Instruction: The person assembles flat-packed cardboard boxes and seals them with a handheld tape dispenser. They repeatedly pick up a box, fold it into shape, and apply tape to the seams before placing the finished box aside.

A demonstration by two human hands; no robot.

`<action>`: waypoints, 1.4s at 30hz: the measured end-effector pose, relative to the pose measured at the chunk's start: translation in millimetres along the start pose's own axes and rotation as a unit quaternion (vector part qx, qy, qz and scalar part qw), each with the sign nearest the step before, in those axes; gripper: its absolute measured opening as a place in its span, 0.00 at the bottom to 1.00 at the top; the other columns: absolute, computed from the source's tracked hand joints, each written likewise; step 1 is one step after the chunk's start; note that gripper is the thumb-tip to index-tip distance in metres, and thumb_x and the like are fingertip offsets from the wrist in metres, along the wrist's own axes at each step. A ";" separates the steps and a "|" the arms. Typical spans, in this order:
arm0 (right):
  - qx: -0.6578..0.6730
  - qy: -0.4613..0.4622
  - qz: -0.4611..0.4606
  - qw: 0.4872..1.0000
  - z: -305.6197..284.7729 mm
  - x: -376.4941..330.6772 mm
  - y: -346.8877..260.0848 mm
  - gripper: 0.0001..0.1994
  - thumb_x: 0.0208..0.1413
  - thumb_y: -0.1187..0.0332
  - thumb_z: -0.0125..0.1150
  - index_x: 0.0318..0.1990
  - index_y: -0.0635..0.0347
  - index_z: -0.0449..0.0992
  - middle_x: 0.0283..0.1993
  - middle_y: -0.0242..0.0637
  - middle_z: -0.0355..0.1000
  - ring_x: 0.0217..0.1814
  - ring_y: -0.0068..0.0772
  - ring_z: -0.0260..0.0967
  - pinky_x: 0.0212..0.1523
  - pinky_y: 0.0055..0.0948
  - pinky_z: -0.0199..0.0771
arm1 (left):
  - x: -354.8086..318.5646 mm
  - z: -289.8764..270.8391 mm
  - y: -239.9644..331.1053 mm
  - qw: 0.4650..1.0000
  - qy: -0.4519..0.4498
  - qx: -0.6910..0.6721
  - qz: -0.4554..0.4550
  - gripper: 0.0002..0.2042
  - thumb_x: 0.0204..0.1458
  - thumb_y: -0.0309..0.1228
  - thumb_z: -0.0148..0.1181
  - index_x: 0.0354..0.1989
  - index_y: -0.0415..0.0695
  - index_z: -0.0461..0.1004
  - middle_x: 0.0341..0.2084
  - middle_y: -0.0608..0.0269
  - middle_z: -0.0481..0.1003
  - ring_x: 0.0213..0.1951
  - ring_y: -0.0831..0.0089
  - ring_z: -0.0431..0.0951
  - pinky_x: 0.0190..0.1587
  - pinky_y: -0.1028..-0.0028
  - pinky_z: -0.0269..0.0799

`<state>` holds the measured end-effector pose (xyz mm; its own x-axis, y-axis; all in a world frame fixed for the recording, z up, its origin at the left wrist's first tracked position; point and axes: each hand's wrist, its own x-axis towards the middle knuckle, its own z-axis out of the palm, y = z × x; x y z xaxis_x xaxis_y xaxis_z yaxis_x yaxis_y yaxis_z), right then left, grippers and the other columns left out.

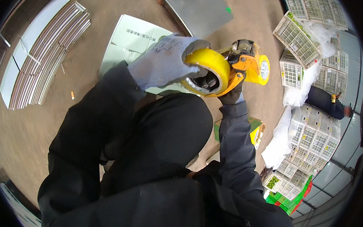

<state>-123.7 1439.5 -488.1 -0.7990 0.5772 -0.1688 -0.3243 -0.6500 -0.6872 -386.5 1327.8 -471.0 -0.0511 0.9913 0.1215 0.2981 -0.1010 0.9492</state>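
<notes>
Head view: the left hand [164, 62], gloved, has its fingers [194, 45] curled shut over a yellow tape roll [211, 65]. Just right of them, the right hand [232, 95] grips the orange tape dispenser [245, 61]. Seating the roll squarely probably needs a steady dispenser.

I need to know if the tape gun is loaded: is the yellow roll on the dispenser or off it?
On it, it seems: the roll sits against the orange dispenser, gripped by the left hand.
</notes>
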 end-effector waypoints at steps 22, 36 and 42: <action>-0.184 0.086 0.043 0.978 41.3 8.6 -10.7 0.36 0.51 0.54 0.77 0.64 0.62 0.70 0.60 0.37 0.74 0.60 0.33 0.73 0.62 0.37 0.75 | 6.3 5.5 36.2 0.967 0.227 -0.110 -0.047 0.07 0.56 0.24 0.62 0.40 0.34 0.80 0.28 0.59 0.79 0.30 0.72 0.79 0.36 0.73 0.76; -0.717 -0.151 0.159 0.661 185.5 101.5 -16.5 0.20 0.63 0.53 0.65 0.48 0.63 0.83 0.33 0.38 0.78 0.30 0.30 0.74 0.30 0.29 0.71 | -147.5 -159.4 -164.6 0.829 0.332 -0.342 -0.293 0.07 0.63 0.29 0.56 0.38 0.38 0.78 0.21 0.67 0.72 0.20 0.79 0.70 0.23 0.76 0.70; -0.746 -0.037 0.282 0.603 192.1 118.1 1.0 0.17 0.66 0.55 0.61 0.49 0.58 0.83 0.32 0.45 0.76 0.29 0.42 0.72 0.31 0.33 0.71 | -120.9 -8.7 -306.2 0.908 0.277 -0.165 -0.269 0.11 0.63 0.39 0.58 0.44 0.44 0.78 0.32 0.57 0.78 0.35 0.72 0.76 0.40 0.69 0.72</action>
<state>-315.6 1412.1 -372.9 -0.6076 0.4135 -0.6781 0.7810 0.4663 -0.4154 -479.8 1238.2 -773.8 -0.6033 0.7190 -0.3451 -0.2092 0.2749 0.9385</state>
